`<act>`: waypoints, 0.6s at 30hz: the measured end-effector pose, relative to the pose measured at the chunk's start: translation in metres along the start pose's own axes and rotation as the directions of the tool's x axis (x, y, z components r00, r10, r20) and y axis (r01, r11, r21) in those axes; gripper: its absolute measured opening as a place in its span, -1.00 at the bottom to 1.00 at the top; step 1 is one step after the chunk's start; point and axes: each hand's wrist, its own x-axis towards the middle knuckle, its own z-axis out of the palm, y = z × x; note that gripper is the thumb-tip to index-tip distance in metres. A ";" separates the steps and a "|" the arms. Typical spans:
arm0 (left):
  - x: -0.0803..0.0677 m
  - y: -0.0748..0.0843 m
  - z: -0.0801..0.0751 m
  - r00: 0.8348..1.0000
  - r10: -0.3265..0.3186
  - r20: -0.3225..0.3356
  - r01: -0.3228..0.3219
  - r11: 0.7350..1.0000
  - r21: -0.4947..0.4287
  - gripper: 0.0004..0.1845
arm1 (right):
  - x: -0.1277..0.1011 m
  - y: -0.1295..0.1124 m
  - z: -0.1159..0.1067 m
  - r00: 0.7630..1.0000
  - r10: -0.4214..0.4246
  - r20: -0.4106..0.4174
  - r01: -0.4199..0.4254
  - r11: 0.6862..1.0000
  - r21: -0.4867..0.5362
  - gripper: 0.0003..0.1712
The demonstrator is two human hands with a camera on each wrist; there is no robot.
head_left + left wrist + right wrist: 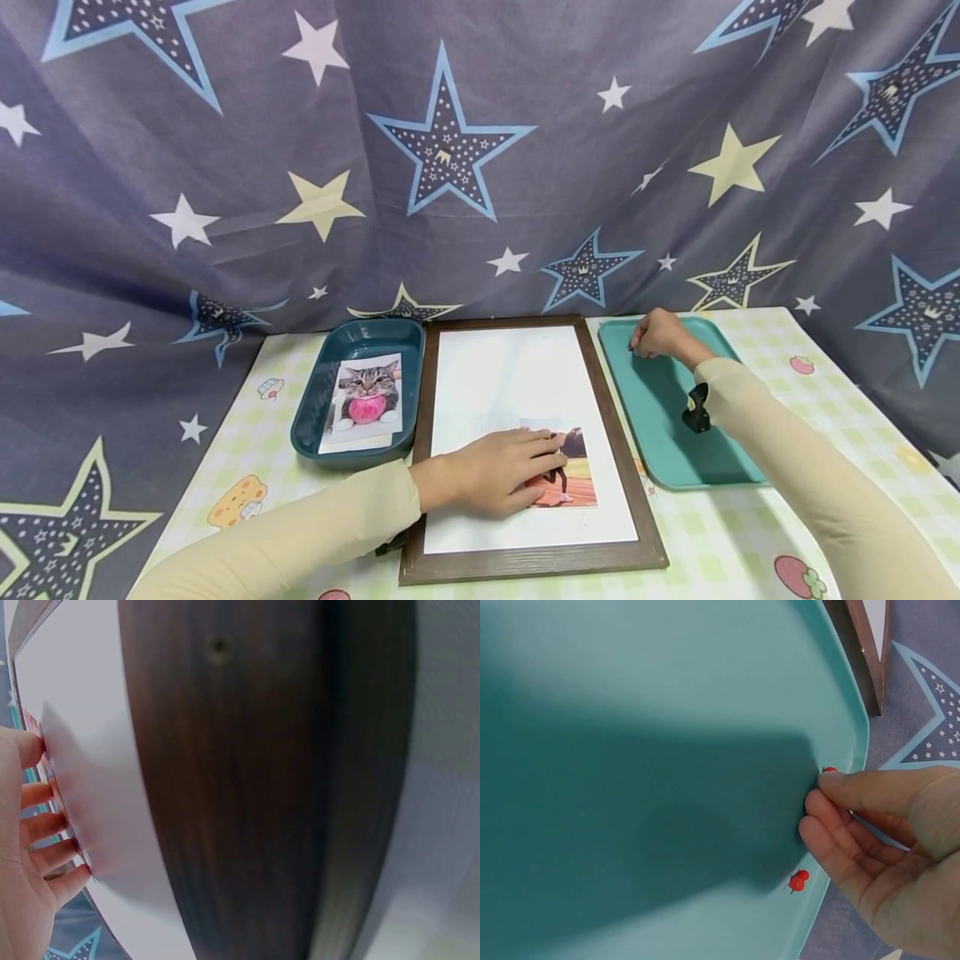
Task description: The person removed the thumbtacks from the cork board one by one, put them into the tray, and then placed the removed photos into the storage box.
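My left hand (491, 473) lies with fingers extended over a photo (573, 479), pressing it onto the white board (517, 367) with the brown wooden frame. The photo's left part is hidden under the fingers. Over the far end of the teal tray (660, 408), my right hand (663, 335) has thumb and fingers drawn together. In the right wrist view a red push pin (829, 769) shows at the thumb tip, pinched there and mostly covered. More red push pins (799, 880) lie on the tray just beside the fingers.
Left of the board stands a dark teal basin (303, 417) with a cat photo (367, 400) on top of other paper. A checkered cloth (247, 450) covers the table. Behind it hangs a star-patterned curtain (480, 250).
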 end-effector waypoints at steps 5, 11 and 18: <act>-0.001 0.001 0.000 1.000 0.004 -0.015 -0.004 1.000 0.007 -0.43 | 0.001 0.001 0.001 1.000 0.003 0.000 -0.003 1.000 -0.014 -0.92; -0.001 0.002 0.000 1.000 0.003 -0.018 -0.003 1.000 -0.001 -0.43 | 0.002 0.002 0.001 1.000 0.001 -0.001 -0.001 1.000 -0.012 -0.94; -0.001 0.002 0.000 1.000 0.004 -0.023 -0.004 1.000 0.001 -0.44 | 0.001 0.001 0.001 1.000 0.002 -0.007 -0.002 1.000 -0.009 -0.94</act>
